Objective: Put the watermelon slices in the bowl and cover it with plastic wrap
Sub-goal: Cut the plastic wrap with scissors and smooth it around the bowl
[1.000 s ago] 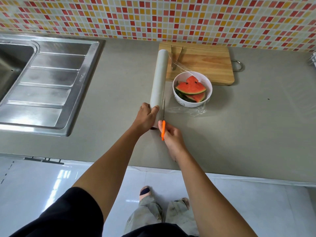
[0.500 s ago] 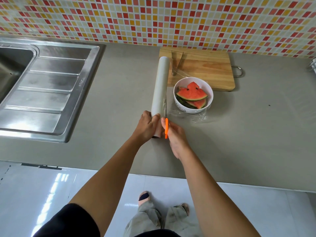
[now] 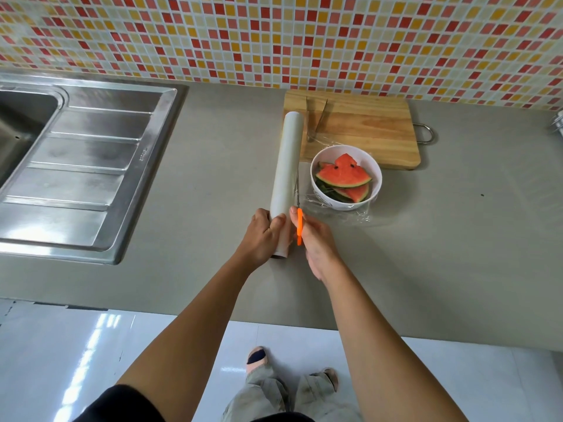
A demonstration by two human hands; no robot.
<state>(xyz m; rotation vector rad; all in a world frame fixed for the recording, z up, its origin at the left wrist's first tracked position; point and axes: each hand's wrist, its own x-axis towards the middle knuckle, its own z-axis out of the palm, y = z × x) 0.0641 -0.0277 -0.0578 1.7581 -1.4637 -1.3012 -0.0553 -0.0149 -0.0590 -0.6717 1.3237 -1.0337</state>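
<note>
A white bowl (image 3: 375,190) on the grey counter holds several watermelon slices (image 3: 343,175). A sheet of clear plastic wrap (image 3: 341,213) lies over and around the bowl, still joined to the long white roll (image 3: 288,159) lying to the bowl's left. My left hand (image 3: 263,234) grips the near end of the roll. My right hand (image 3: 316,239) holds orange-handled scissors (image 3: 299,226), whose thin blades run along the roll's right side through the film.
A wooden cutting board (image 3: 365,129) with metal tongs (image 3: 315,120) lies behind the bowl against the tiled wall. A steel sink with drainboard (image 3: 82,166) fills the left. The counter edge runs close in front of me, with white floor below.
The scissors have moved forward along the roll, away from me, with my right hand following. My left hand keeps its grip on the roll. The view shifted slightly downward.
</note>
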